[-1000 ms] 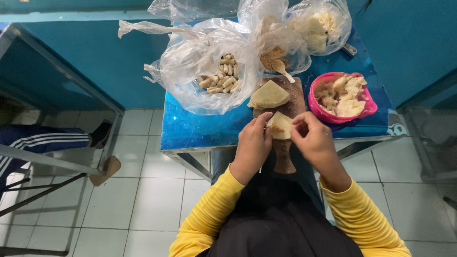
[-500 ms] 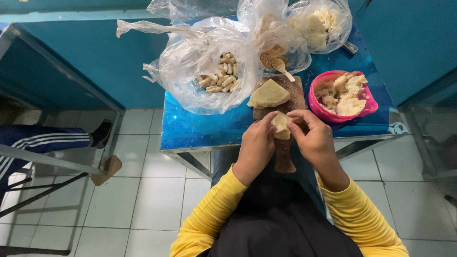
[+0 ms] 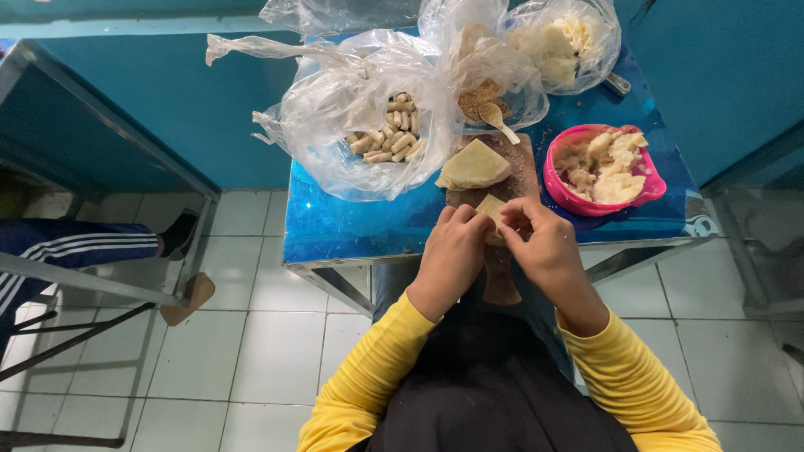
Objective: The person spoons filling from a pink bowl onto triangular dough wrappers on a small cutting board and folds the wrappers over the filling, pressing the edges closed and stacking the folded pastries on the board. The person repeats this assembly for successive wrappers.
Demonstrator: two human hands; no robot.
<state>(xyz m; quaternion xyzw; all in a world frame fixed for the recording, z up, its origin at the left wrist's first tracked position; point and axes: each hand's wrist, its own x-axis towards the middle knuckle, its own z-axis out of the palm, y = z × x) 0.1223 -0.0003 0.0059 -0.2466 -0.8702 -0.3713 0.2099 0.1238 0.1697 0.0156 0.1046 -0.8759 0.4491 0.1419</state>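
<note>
Both the left hand (image 3: 450, 251) and the right hand (image 3: 536, 243) pinch the pale wrapper (image 3: 490, 209) over the wooden board (image 3: 502, 276); I think the fold needs tight, even pressure.

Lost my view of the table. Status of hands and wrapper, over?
Left hand and right hand both pinching the pale wrapper over the wooden board. Nothing blocking them.

both arms in yellow sleeves bent and reaching forward, left hand (image 3: 450, 251) and right hand (image 3: 540, 244) close together, fingers curled in, fingertips pinching and nearly touching
</note>
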